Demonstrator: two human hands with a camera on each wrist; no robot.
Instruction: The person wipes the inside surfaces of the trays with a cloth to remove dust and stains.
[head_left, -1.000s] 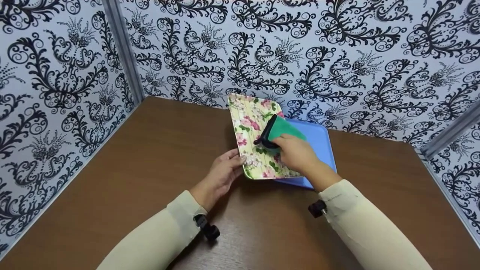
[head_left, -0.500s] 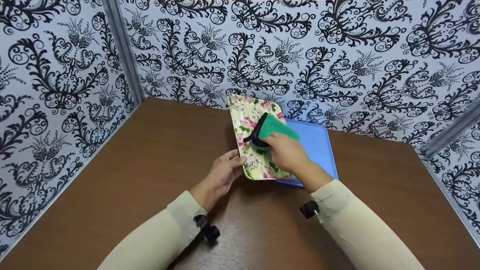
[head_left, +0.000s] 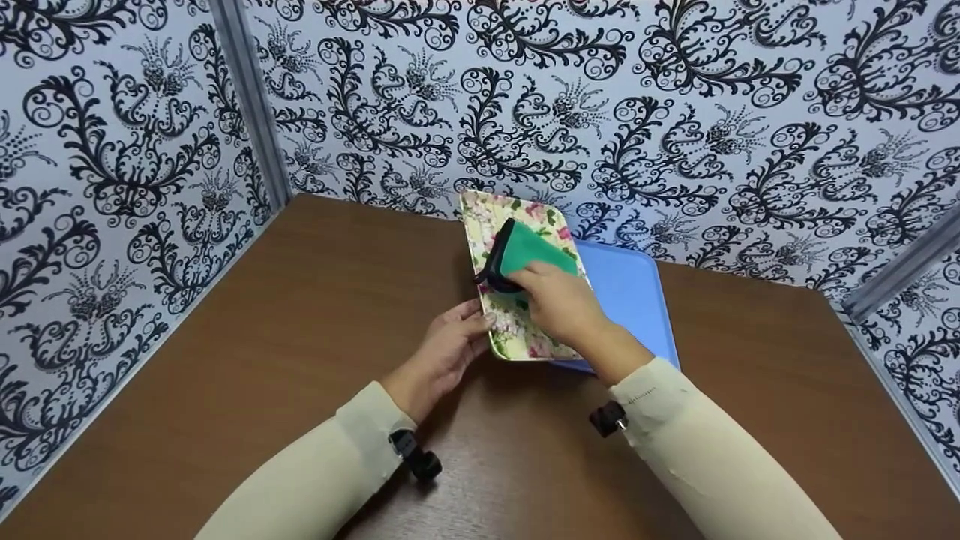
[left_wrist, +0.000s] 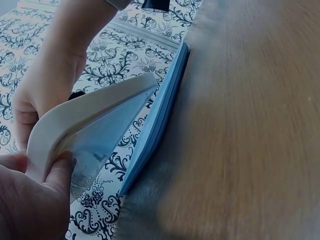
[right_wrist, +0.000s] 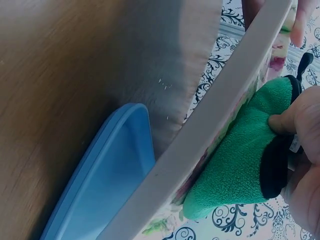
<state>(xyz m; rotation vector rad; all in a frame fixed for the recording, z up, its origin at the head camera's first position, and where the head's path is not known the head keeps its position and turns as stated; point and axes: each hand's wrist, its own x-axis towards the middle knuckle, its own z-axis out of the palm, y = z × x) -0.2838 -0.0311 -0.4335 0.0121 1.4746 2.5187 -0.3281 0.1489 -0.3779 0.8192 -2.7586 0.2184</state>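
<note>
My left hand (head_left: 450,345) pinches the near left edge of a floral tray (head_left: 506,341), thumb on its printed face, and holds it tilted up. Its pale rim (left_wrist: 95,107) slants across the left wrist view, above the blue tray (left_wrist: 159,112). My right hand (head_left: 562,304) grips a fuzzy green cleaning cloth (head_left: 536,251) with black edging and a black loop. In the right wrist view the green cloth (right_wrist: 230,160) lies against the printed face, with thumb and fingers bunched at its black border. Some of the tray is hidden behind cloth and hand.
The blue tray lies flat on the brown wooden table (head_left: 300,315), partly under the raised floral tray. A few small white specks (right_wrist: 164,86) are on the table beyond it. Patterned wall panels (head_left: 390,97) stand close at the back and sides.
My right hand has slid the green cloth leftward across the floral tray to its left edge. The left hand and the tray have hardly moved.
</note>
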